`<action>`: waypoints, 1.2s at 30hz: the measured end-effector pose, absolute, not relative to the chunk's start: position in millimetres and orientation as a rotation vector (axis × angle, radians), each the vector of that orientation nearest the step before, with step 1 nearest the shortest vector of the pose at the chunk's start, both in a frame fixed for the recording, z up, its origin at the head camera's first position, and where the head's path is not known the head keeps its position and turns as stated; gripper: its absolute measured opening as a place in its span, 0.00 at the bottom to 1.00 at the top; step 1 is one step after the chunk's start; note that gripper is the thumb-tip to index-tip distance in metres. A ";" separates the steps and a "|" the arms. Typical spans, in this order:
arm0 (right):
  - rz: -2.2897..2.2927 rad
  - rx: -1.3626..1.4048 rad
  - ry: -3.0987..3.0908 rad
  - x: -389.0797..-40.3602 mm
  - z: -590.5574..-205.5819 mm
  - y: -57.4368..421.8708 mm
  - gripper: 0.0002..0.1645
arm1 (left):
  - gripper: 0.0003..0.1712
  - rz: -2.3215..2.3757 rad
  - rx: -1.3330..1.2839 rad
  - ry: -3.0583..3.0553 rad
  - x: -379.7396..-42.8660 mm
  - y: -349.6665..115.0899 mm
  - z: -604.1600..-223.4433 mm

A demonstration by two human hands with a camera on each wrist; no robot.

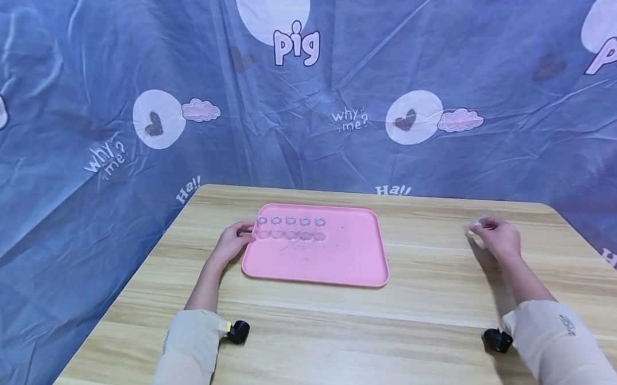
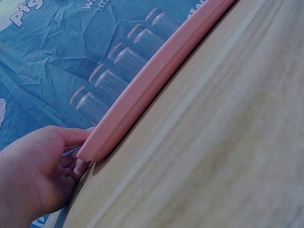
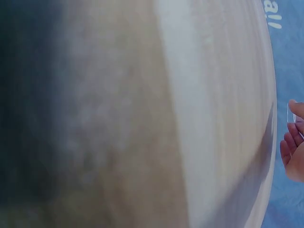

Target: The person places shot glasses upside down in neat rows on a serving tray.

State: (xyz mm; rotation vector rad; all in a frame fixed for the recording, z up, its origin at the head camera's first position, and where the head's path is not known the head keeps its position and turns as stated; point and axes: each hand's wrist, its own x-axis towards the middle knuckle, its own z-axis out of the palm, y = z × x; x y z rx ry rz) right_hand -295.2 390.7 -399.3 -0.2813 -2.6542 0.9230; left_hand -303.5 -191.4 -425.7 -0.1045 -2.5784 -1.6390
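A pink tray lies on the wooden table, with a row of several small clear glass jars standing along its far left part. In the left wrist view the jars rise above the tray wall. My left hand grips the tray's left edge, thumb and fingers about the rim. Off to the right, my right hand pinches a small clear jar above the table. Only part of that hand shows in the right wrist view, with the clear jar at its fingertips.
The wooden table reaches back to a blue printed cloth, which hangs behind it and on its left side. Black wrist cameras sit at both sleeves.
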 end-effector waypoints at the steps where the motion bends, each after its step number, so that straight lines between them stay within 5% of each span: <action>1: 0.918 -0.260 -2.655 -295.2 -398.2 389.4 0.22 | 0.24 -1.638 -0.105 -2.578 -303.8 -191.5 -425.9; 36: 0.924 0.098 -2.648 -294.4 -371.2 324.9 0.19 | 0.23 -1.644 -0.130 -2.570 -303.7 -190.5 -425.3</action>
